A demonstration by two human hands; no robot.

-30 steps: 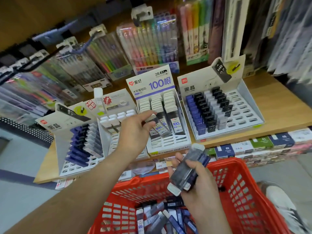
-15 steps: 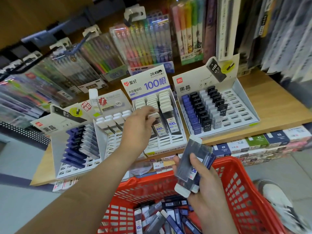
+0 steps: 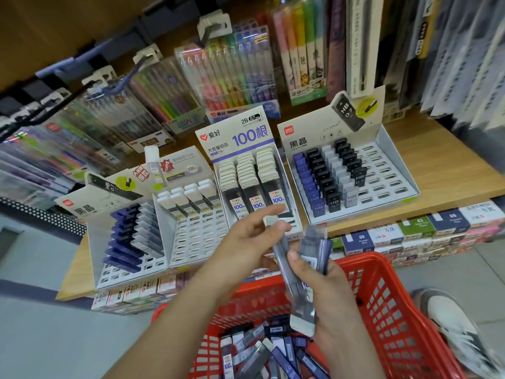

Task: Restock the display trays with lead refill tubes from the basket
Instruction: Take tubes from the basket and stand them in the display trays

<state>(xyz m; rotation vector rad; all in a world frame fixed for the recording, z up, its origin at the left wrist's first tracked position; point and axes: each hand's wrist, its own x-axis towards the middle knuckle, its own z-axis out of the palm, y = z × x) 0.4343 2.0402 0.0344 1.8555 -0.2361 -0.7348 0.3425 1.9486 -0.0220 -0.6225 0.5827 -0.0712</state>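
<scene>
Head view: the right hand (image 3: pixel 328 291) is wrapped round a handful of lead refill tubes (image 3: pixel 314 247), held above the near rim of the red basket (image 3: pixel 382 296), where many more loose tubes (image 3: pixel 262 351) lie in a heap. The left hand (image 3: pixel 251 242) has come to the top of that handful, and its forefinger and thumb appear to pinch the capped end of one white-capped tube (image 3: pixel 280 247); its other fingers are curled.

The likeliest slip is in the draw. The handful is fanned rather than squared, so pulling one tube upward could drag its neighbours loose; those should drop into the basket, but one near the rim might go over onto the floor.

Sorting is the second risk. The white-capped tube looks to belong in the 100-count tray (image 3: pixel 235 135) at the middle of the shelf (image 3: pixel 437 149), or the half-empty tray (image 3: pixel 199 233) to its left. The darker tubes in the handful more likely suit the HB tray (image 3: pixel 382 176) towards the shelf's right end, and the labels are small.

Lastly, the trays stand close to the shelf's front edge with their rows leaning back, so a firm push into a slot could topple a row or nudge a tray forward
</scene>
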